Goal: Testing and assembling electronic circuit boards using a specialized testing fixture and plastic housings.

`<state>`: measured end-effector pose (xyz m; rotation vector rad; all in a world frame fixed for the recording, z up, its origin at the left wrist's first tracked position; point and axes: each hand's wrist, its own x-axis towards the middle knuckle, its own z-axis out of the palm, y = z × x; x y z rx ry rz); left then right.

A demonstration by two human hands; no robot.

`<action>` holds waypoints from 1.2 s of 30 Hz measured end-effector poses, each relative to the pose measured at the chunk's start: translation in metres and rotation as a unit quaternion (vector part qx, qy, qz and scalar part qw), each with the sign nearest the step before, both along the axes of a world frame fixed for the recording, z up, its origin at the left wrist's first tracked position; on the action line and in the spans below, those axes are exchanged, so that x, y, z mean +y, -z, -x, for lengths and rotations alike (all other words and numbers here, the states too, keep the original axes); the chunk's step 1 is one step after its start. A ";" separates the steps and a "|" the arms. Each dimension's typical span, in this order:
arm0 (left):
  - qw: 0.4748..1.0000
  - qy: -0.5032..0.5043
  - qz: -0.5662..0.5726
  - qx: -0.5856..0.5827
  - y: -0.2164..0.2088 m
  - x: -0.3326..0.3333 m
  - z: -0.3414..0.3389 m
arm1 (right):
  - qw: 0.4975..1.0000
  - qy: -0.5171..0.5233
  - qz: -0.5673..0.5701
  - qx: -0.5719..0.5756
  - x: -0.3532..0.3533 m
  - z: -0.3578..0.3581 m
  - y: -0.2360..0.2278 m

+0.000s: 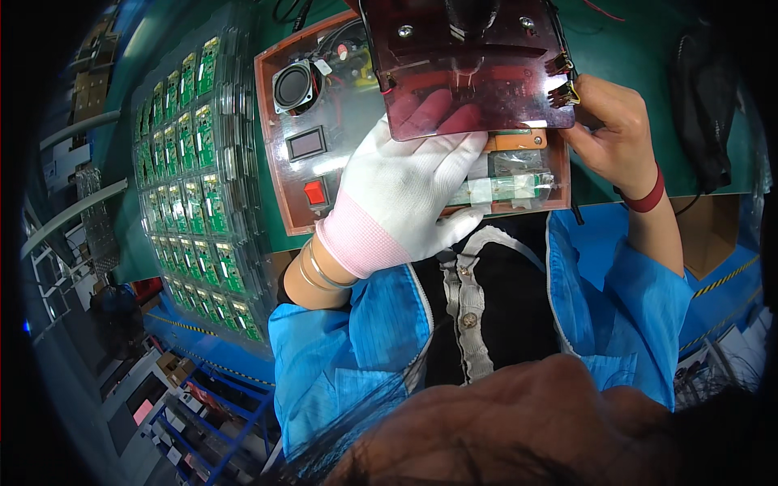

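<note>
My left hand (409,190), in a white glove with a pink cuff, reaches under a tinted red clear lid (466,69) of a test fixture (296,182), its fingertips on a small green circuit board (506,188) lying in the fixture. My bare right hand (612,134), with a red band at the wrist, grips the lid's right edge by its black clips and holds the lid tilted up. The fixture's clear-topped panel carries a round black speaker (292,86), a small dark display (306,144) and a red switch (314,193).
Clear plastic trays (194,186) filled with rows of several green circuit boards are stacked to the left on the green table (648,32). A black pouch (709,105) lies at the right. Blue shelving and boxes sit on the floor at lower left.
</note>
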<state>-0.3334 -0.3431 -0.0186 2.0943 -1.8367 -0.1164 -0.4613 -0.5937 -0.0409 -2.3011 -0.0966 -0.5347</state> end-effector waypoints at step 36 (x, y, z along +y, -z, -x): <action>0.999 -0.006 -0.028 0.032 0.001 0.004 0.001 | 0.999 -0.020 -0.019 0.020 0.001 -0.001 -0.003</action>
